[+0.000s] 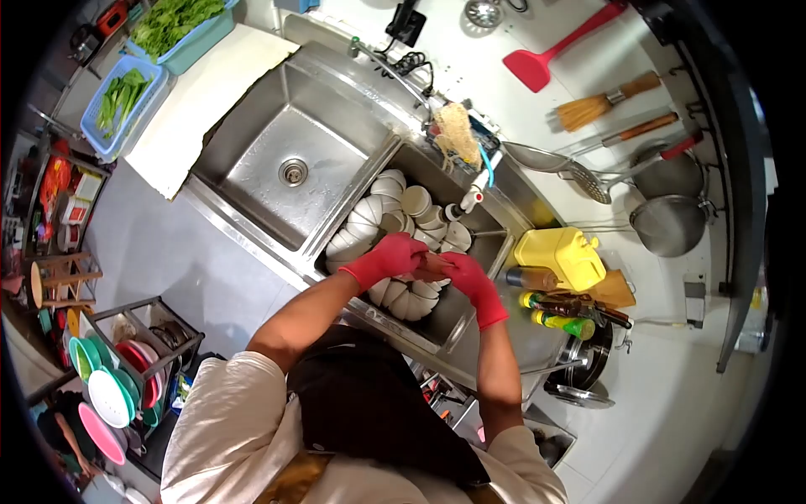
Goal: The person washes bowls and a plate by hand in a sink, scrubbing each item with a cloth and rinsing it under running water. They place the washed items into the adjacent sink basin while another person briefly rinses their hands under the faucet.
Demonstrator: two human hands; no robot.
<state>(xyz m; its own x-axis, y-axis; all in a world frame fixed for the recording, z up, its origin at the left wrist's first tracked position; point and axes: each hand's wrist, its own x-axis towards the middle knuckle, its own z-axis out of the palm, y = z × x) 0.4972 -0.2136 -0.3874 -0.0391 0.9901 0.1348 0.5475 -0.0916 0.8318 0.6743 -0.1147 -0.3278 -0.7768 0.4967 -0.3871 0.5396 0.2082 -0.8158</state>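
Both hands wear red rubber gloves and meet over the right-hand sink basin [449, 340]. My left hand [393, 256] is closed, its fingers at a small reddish-brown thing [430, 268] whose kind I cannot make out. From the other side my right hand [472, 284] grips that same thing. Beneath them the basin holds stacked white bowls [363, 220], tilted in curved rows, and white cups [416, 202]. More white bowls [409, 301] lie just below the gloves, partly hidden by them.
The left basin [252, 168] has a drain [292, 172]. A faucet [472, 200] and a loofah [456, 134] sit behind the bowls. To the right stand a yellow jug [558, 257] and several bottles [564, 325]. Strainers [667, 225] hang on the wall. Baskets of greens [126, 105] stand upper left.
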